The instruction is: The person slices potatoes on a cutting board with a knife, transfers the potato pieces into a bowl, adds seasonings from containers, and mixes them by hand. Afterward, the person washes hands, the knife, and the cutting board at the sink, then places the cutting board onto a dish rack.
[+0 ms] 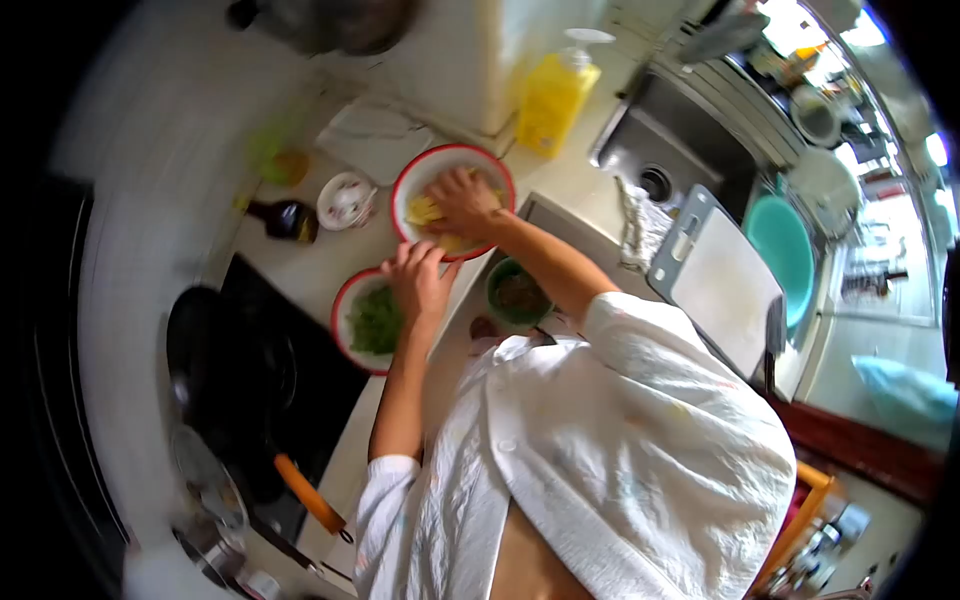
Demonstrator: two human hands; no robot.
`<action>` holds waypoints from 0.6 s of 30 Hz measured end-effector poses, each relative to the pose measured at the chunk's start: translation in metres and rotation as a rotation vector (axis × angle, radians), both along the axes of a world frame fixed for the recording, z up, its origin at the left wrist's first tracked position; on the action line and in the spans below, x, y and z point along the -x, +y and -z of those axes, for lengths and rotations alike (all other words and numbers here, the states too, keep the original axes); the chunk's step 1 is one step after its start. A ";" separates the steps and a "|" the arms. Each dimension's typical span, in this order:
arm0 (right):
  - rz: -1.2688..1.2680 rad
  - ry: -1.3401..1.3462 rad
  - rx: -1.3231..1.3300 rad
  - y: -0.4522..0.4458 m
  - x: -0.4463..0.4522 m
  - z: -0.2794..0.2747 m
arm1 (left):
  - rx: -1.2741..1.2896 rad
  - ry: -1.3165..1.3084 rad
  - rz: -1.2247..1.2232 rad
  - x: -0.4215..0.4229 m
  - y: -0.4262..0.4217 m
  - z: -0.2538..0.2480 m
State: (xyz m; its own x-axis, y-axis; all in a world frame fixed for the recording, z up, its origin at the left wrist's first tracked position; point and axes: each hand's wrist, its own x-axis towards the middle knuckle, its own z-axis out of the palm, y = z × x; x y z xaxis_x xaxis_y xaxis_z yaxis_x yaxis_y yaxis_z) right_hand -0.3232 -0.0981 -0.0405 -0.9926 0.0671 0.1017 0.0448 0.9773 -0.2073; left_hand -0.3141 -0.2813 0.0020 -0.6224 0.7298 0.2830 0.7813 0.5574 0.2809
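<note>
My right hand (465,203) is inside a red-rimmed white bowl (507,190), palm down with fingers spread over pale yellow pieces (424,210). Motion blurs it a little, and it hides part of the contents. At the near edge of that bowl, my left hand (420,278) has its fingers bent around the rim. A second red-rimmed bowl (340,318) lies just under my left wrist, with green leafy vegetables (374,322) in it. My left forearm covers its right side.
A small patterned bowl (346,200) and a dark bottle (284,219) stand left. A black wok (215,370) sits on the dark cooktop (330,385). Rightward are a yellow pump bottle (555,100), a sink (680,130), a cutting board (725,290) and a teal basin (782,250). A green container (515,292) stands below.
</note>
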 end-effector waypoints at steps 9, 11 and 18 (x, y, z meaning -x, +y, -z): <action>0.062 0.037 0.144 0.004 -0.006 -0.009 | 0.018 -0.025 -0.029 -0.009 0.005 -0.001; -0.024 -0.064 -0.026 -0.006 -0.024 -0.011 | 0.002 0.020 -0.020 -0.009 0.004 -0.002; 0.071 -0.087 0.027 -0.013 -0.026 -0.010 | -0.042 0.040 -0.027 -0.011 0.003 0.001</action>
